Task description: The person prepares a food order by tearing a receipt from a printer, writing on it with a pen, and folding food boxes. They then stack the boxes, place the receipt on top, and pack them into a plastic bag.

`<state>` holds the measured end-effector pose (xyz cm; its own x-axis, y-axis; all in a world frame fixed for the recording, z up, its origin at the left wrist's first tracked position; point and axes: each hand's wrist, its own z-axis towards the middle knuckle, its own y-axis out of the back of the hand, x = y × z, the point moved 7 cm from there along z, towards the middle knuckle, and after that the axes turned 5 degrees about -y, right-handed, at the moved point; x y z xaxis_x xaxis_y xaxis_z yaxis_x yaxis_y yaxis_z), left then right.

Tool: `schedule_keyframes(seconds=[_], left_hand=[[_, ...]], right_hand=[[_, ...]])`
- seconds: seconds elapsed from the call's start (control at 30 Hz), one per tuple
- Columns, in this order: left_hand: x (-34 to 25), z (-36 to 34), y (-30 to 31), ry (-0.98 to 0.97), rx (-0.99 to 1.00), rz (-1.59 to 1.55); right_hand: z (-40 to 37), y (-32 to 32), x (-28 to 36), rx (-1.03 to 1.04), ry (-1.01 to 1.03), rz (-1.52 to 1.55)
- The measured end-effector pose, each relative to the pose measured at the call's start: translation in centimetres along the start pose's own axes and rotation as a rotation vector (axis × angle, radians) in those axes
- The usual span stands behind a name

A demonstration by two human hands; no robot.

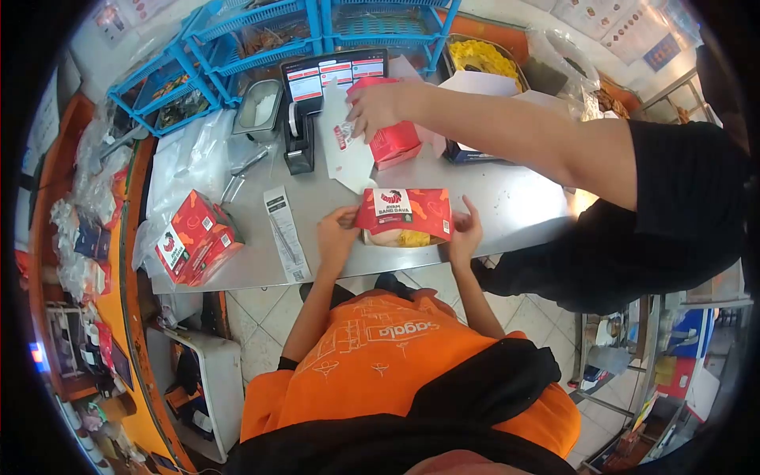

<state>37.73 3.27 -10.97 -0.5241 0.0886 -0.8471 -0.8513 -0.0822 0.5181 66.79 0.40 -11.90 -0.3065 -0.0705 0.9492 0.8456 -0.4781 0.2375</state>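
Observation:
A red food box [405,210] with a white label lies at the near edge of the steel counter [507,198], its front open on pale food. My left hand [336,231] grips its left side and my right hand [464,229] holds its right side, fingers partly spread. Farther back, a co-worker in a black shirt reaches in from the right. Their hand [375,106] rests on a second red box [396,144] next to a white paper bag [345,150].
A stack of flat red boxes [194,237] lies at the left on plastic wrap. A long receipt [285,229], tongs [237,179], a receipt printer [299,142], a touchscreen [332,75] and a metal tub [260,107] sit behind. Blue wire racks [261,32] line the back.

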Motion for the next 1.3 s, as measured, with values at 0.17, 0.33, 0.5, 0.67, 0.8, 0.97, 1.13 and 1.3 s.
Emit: schedule_keyframes(seconds=[0.17, 0.33, 0.5, 0.67, 0.8, 0.97, 1.13, 1.3], left_hand=[[0.8, -0.7, -0.6, 0.281, 0.109, -0.409], [0.5, 0.2, -1.5, 0.433, 0.265, -0.666], [-4.8, -0.3, -1.6, 0.350, 0.349, 0.363], [-1.7, -2.0, -4.5, 0.147, 0.031, 0.579], [-6.1, -1.3, -3.4, -0.659, 0.098, 0.475], [-6.0, -0.8, -5.4, -1.055, 0.408, 0.600], [-7.2, -2.4, -5.1, -0.846, 0.351, 0.600], [-5.9, -3.8, -7.6, -0.708, 0.229, 0.649]], right_hand=[[-0.3, 1.4, 2.9, 0.027, -0.201, 0.109], [-0.2, 0.9, 1.9, 0.190, 0.139, -0.522], [0.0, 1.6, 1.3, 0.436, -0.587, 0.433], [-1.9, -2.3, -0.7, 0.408, -0.338, 0.003], [-0.2, -1.9, 3.1, 0.507, 0.264, -0.208], [-0.9, -2.7, 4.4, 0.882, 0.756, -0.437], [-0.7, -1.9, 5.5, 0.696, 0.640, -0.315], [-2.6, 0.4, 5.5, 0.301, 0.347, 0.015]])
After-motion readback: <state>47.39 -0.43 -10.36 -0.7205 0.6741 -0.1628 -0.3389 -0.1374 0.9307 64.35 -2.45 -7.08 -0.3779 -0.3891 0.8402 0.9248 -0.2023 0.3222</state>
